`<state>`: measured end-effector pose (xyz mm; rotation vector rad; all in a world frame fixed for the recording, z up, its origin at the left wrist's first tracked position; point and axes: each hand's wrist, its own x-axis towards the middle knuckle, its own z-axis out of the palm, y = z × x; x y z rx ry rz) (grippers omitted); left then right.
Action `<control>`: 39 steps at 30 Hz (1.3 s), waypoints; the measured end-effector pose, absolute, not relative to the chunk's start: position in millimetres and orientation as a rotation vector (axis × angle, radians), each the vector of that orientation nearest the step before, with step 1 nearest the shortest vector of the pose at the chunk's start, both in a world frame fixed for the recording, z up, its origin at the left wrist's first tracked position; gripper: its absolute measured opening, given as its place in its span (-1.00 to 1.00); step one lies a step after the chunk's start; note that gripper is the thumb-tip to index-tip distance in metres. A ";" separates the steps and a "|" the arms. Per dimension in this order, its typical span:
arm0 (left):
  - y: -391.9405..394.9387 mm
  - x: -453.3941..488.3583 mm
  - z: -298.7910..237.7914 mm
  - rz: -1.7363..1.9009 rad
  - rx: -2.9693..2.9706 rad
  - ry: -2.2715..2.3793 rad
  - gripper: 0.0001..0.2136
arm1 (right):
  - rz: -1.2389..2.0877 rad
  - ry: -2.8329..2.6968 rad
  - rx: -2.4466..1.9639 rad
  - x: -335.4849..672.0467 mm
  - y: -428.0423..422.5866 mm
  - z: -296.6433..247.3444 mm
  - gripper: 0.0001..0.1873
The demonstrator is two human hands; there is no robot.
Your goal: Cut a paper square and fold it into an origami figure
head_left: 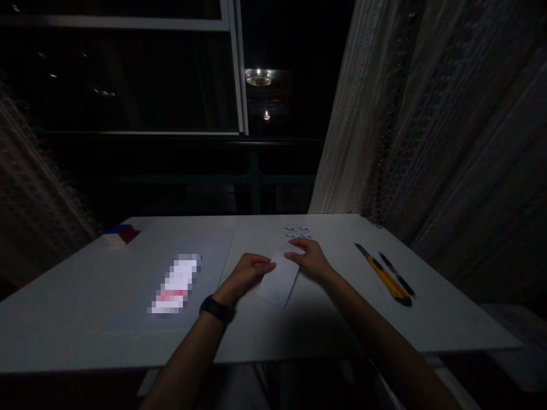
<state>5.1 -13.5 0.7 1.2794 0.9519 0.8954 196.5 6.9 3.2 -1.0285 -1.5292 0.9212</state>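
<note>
A small white sheet of paper point(280, 280) is held just over the middle of the table, tilted. My left hand point(250, 273) pinches its left edge between thumb and fingers; a dark watch is on that wrist. At its upper right corner, my right hand point(311, 257) grips the same paper, thumb on top. Just beyond the paper lie several small pieces with black marks point(298, 230), partly covered by the right hand. Whether the paper is folded I cannot tell in this dim light.
On the white table point(342, 336), a yellow utility knife point(387, 279) and a dark pen point(396, 274) lie at right. A lit, pixelated phone-like screen point(175, 285) rests on a large paper sheet point(216, 250) at left. A coloured cube point(121, 234) sits far left. Curtains point(354, 114) hang beside the window.
</note>
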 end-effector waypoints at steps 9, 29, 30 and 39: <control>-7.1 3.5 0.7 1.118 1.081 0.970 -0.68 | 1.538 -1.346 -0.964 184.3 3.3 -11.9 -0.49; -6.3 -5.2 2.5 1.095 1.016 0.868 -0.73 | 1.532 -1.267 -0.916 190.3 2.3 -5.9 -0.79; -6.4 -4.6 3.0 1.113 1.001 0.846 -0.70 | 1.471 -1.260 -0.924 188.7 3.0 -6.5 -0.81; -2.0 3.0 -5.7 1.325 1.005 0.900 -0.61 | 1.111 -1.282 -0.887 180.1 7.0 -15.6 -0.78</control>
